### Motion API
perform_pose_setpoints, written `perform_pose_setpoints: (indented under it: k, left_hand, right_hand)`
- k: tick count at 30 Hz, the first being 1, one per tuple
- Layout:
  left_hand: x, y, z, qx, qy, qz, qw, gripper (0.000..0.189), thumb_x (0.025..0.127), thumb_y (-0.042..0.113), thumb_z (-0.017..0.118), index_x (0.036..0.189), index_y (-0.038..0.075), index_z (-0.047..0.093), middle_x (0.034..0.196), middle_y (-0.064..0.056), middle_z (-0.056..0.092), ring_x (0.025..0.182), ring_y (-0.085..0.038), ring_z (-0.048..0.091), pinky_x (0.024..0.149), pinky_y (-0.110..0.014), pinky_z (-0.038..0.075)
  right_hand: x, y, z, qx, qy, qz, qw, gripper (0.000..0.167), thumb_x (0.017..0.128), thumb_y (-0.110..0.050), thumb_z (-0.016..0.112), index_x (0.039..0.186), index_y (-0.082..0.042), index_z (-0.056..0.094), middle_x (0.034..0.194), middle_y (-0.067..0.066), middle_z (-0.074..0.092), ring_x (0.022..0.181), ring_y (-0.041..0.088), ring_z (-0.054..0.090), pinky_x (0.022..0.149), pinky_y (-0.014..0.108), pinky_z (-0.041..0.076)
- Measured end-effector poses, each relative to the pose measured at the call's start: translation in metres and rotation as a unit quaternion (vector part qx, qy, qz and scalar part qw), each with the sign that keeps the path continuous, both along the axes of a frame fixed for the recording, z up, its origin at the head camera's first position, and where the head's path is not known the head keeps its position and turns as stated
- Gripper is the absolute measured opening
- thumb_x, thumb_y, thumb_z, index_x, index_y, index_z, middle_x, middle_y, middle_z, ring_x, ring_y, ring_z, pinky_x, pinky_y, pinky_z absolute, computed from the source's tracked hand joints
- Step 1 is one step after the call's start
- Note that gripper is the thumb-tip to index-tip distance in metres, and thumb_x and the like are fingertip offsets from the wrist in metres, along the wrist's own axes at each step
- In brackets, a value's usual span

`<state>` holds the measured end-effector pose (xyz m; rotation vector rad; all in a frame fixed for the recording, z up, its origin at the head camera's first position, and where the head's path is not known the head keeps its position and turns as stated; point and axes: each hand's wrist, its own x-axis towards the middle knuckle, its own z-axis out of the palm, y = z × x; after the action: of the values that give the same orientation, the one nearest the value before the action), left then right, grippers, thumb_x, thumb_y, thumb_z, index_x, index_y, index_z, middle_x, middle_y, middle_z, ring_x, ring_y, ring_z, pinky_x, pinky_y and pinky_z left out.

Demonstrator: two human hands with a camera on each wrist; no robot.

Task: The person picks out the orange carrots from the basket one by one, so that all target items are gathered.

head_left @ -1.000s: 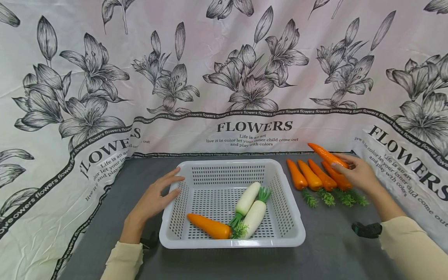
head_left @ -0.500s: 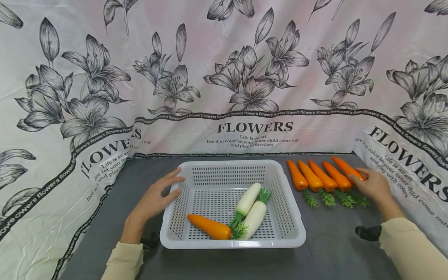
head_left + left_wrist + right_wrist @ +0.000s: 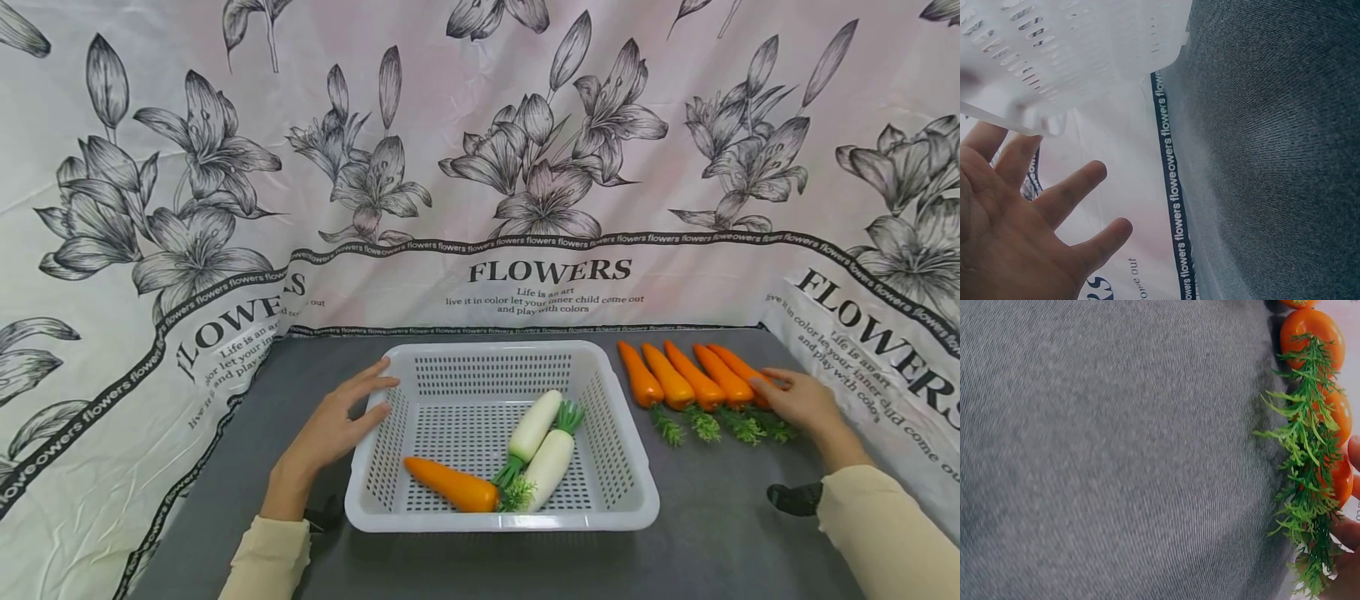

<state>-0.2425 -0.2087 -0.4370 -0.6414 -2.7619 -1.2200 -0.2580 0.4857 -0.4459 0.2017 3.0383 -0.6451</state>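
A white perforated plastic basket (image 3: 498, 522) sits on the table; my left hand (image 3: 333, 425) rests at its left rim with fingers spread and fairly straight. In the left wrist view, fingertips of my left hand (image 3: 1016, 219) meet the basket rim (image 3: 997, 119). Inside the basket lie an orange carrot (image 3: 450, 485) and two white radishes (image 3: 534, 425) with green tops. To its right, several carrots (image 3: 667, 379) form a slanted row, leafy ends toward me. My right hand (image 3: 806, 408) holds the thick end of the rightmost carrot (image 3: 735, 363) between thumb and fingers, at the row's end.
The dark grey table (image 3: 720, 517) extends in front of the carrots and around the basket. A white curtain (image 3: 547, 192) with printed flowers hangs behind and along both sides. Green carrot leaves (image 3: 1310, 444) overlap one another beside my right hand.
My right hand has lowered the carrot from above the row and laid it at the right end, then shifted it slightly left against its neighbour. My left hand has stayed put.
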Motion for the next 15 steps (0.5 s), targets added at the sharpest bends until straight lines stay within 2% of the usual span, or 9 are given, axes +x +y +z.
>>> perform_pose_setpoints:
  k: [4,7,11,15]
  left_hand:
    - [0.000,0.000,0.000,0.000,-0.001,0.000,1.0000,0.043,0.101,0.034,0.062,0.143,0.025,0.059,0.168,0.004,0.030,0.154,-0.038,0.029,0.115,-0.072,0.028]
    - [0.000,0.000,0.001,0.001,-0.001,0.000,1.0000,0.043,0.101,0.034,0.062,0.143,0.025,0.059,0.168,0.004,0.030,0.154,-0.039,0.029,0.115,-0.073,0.028]
    - [0.001,0.001,0.002,0.001,-0.001,-0.001,1.0000,0.043,0.101,0.033,0.062,0.143,0.025,0.059,0.168,0.003,0.030,0.154,-0.039,0.029,0.115,-0.073,0.028]
    - [0.001,0.001,0.002,0.001,0.001,-0.002,1.0000,0.044,0.101,0.033,0.062,0.143,0.024,0.059,0.168,0.003,0.030,0.154,-0.039,0.029,0.115,-0.073,0.027]
  right_hand:
    - [0.002,0.003,0.002,0.003,0.002,0.000,1.0000,0.075,0.106,-0.050,0.039,0.143,0.015,0.041,0.132,0.044,0.051,0.114,0.062,0.053,0.085,0.062,0.051]
    - [0.003,0.003,0.005,0.009,0.020,-0.001,0.9997,0.075,0.105,-0.050,0.042,0.143,0.015,0.042,0.131,0.043,0.054,0.110,0.060,0.056,0.079,0.056,0.054]
    - [0.002,-0.005,0.013,0.022,0.067,0.007,0.9975,0.070,0.104,-0.048,0.047,0.143,0.011,0.046,0.129,0.043,0.056,0.106,0.058,0.059,0.072,0.054,0.054]
    - [-0.003,-0.029,0.027,0.006,0.118,0.026,0.9926,0.066,0.105,-0.046,0.050,0.146,0.007,0.047,0.130,0.041,0.058,0.108,0.057,0.061,0.076,0.061,0.052]
